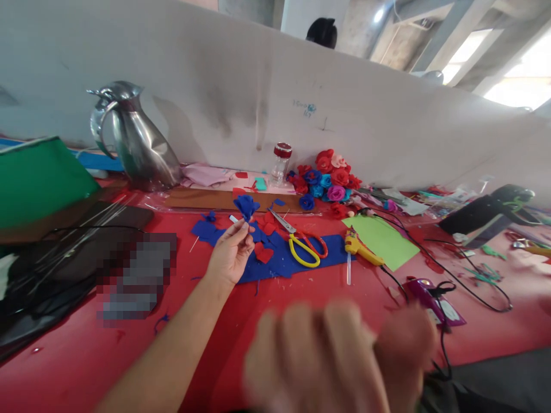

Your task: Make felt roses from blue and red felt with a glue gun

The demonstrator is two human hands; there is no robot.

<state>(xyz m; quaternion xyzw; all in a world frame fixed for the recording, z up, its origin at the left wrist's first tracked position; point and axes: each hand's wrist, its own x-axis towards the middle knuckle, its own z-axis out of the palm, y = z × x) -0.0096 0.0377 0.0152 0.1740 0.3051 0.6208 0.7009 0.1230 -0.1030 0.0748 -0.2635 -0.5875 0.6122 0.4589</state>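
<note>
My left hand (pixel 235 246) pinches the base of a small blue flower (pixel 246 206), holding it upright over the table. Close to the camera, my right hand (pixel 322 355) is smeared by motion; its fingers look bent, but whether they hold anything does not show. Beneath the flower lie a blue sheet (pixel 267 269) of cloth or crepe paper and red petal pieces (pixel 263 252). Scissors (pixel 305 244) with yellow and orange-red handles rest on the blue sheet. To their right lies a yellow glue gun (pixel 364 251), its clear tip over the red table.
Several finished flowers (pixel 329 178) are heaped by the wall, beside a glass jar (pixel 280 163). A steel jug (pixel 133 137) stands at back left, with a blurred-out dark object (pixel 140 275) nearer. Green paper (pixel 383 241), cables and a purple power strip (pixel 437 304) occupy the right.
</note>
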